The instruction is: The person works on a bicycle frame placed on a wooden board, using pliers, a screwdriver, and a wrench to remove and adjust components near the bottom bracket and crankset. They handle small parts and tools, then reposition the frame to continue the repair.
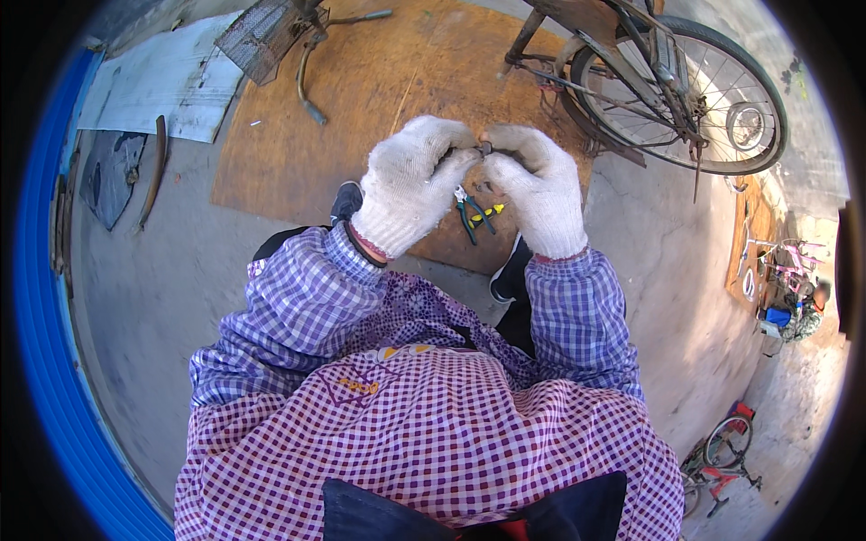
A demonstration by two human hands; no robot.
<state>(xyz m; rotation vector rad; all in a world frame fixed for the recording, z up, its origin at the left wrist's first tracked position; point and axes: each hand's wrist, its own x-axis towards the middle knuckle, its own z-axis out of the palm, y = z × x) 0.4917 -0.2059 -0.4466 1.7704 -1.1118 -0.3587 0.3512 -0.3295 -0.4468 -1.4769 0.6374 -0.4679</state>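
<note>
Both my hands wear white knit gloves and meet in front of me above a wooden board. My left hand [408, 180] and my right hand [544, 191] are closed in pinches, fingertips almost touching. Between them is a small dark piece [486, 148], rounded at one end; its kind is too small to make out. Both hands appear to grip it. Below them on the board lie pliers [471, 217] with dark green handles, spread apart, and a yellow-and-black tool [488, 215] partly behind them.
The brown wooden board [361, 81] covers the floor ahead. An old bicycle's wheel [753, 95] and frame stand at the upper right. Handlebars [308, 95] and a wire basket [262, 38] are at the upper left. Another person [803, 311] sits far right, near a pink bicycle [794, 257].
</note>
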